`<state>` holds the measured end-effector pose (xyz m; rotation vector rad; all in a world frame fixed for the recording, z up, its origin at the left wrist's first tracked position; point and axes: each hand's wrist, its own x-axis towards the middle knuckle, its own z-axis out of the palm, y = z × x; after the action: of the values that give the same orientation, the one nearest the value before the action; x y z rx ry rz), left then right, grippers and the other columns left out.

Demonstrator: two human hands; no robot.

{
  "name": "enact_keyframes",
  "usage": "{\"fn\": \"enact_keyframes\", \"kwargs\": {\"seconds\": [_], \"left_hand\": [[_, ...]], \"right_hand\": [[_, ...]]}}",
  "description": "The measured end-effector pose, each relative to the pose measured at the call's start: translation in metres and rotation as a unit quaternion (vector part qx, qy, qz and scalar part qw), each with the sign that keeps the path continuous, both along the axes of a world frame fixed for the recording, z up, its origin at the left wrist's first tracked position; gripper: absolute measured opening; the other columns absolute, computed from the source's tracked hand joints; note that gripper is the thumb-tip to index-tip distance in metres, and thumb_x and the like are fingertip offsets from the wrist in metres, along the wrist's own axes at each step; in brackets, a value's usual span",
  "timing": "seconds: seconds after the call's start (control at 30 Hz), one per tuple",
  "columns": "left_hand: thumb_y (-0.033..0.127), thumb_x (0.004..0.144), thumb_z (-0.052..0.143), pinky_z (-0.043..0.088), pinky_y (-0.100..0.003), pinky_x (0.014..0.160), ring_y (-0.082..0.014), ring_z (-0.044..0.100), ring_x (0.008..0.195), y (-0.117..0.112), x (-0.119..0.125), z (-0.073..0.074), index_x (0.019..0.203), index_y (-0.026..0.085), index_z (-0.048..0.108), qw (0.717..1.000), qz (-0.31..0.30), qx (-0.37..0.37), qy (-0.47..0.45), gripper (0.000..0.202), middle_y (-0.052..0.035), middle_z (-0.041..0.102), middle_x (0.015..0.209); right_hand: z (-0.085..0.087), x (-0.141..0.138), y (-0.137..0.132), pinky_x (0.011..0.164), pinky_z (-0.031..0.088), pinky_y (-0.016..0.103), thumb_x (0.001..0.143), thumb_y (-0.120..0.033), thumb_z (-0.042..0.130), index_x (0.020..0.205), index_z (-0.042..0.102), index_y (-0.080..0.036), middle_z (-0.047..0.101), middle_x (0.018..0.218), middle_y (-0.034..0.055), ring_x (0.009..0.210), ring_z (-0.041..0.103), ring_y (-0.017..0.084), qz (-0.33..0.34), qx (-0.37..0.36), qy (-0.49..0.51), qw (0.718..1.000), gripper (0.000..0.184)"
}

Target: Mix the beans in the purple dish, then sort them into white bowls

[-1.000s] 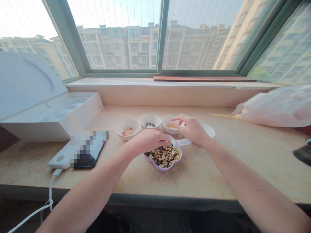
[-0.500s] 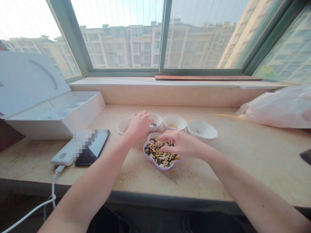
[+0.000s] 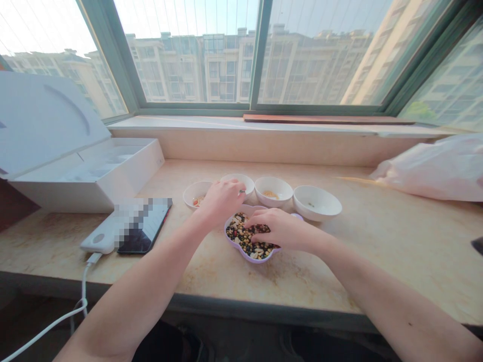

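Now, at twelve o'clock, your one purple dish (image 3: 256,260) sits well filled with mixed beans (image 3: 238,234); most looks left to do. Your right hand (image 3: 281,230) reaches in from three o'clock, thumb and fingers apart. Your left hand (image 3: 223,198) screens the eleven o'clock bowl (image 3: 248,181), can't tell what's pinched. Four white bowls (image 3: 329,202) arc ten to two, three visibly holding small portions (image 3: 270,194): some done.

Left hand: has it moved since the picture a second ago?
Yes: judged against the purple-rimmed tray, the left hand has moved forward and slightly left, from over that tray to the second white bowl from the left.
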<state>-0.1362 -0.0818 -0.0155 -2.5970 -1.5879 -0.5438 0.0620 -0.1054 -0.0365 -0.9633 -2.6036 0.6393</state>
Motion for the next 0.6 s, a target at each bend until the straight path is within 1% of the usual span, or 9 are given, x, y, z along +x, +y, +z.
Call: {"fn": "enact_keyframes", "kwargs": {"seconds": [0.1,0.23,0.33,0.47,0.6], "left_hand": [[0.022,0.1,0.045,0.048,-0.033,0.078,-0.0226,0.067,0.091,-0.0024,0.0027,0.0011,0.091,0.018,0.075,1.0,-0.004,-0.003,0.004,0.031,-0.0082,0.073,0.101],[0.019,0.1,0.044,0.048,-0.033,0.077,-0.0224,0.067,0.091,-0.0048,0.0043,0.0022,0.084,0.017,0.073,1.0,-0.014,-0.002,0.005,0.033,-0.0081,0.072,0.096],[0.019,0.1,0.044,0.048,-0.033,0.077,-0.0218,0.067,0.089,-0.0051,0.0043,0.0023,0.084,0.017,0.073,1.0,-0.016,0.0,-0.003,0.033,-0.008,0.072,0.095],[0.021,0.1,0.044,0.049,-0.033,0.079,-0.0216,0.067,0.09,-0.0041,0.0037,0.0015,0.085,0.017,0.074,1.0,-0.021,-0.001,-0.01,0.034,-0.0084,0.072,0.096],[0.022,0.1,0.046,0.05,-0.033,0.081,-0.0218,0.067,0.092,-0.0038,0.0024,0.0012,0.088,0.018,0.074,0.999,-0.02,-0.009,-0.026,0.031,-0.008,0.072,0.1]], "right_hand": [[-0.0016,0.0007,0.0014,0.084,0.054,0.04,0.085,-0.023,0.072,0.095,0.082,-0.028,0.078,0.101,0.0045,0.09,0.071,0.027,0.003,-0.011,0.02,1.0,0.015],[-0.0007,0.0017,0.0018,0.081,0.054,0.039,0.087,-0.025,0.069,0.086,0.081,-0.029,0.078,0.094,0.003,0.087,0.071,0.027,0.004,-0.019,0.023,1.0,0.013],[-0.0004,0.002,0.0025,0.08,0.053,0.039,0.086,-0.023,0.069,0.084,0.08,-0.028,0.078,0.093,0.003,0.087,0.071,0.026,0.005,-0.021,0.017,1.0,0.013],[-0.0001,0.0016,0.0036,0.083,0.052,0.037,0.087,-0.02,0.068,0.086,0.077,-0.024,0.076,0.098,0.0045,0.09,0.07,0.025,0.021,-0.017,0.001,1.0,0.01],[0.003,0.0009,0.0028,0.08,0.051,0.035,0.087,-0.02,0.069,0.087,0.074,-0.021,0.075,0.098,0.0048,0.087,0.069,0.021,0.013,-0.011,-0.007,1.0,0.006]]}}
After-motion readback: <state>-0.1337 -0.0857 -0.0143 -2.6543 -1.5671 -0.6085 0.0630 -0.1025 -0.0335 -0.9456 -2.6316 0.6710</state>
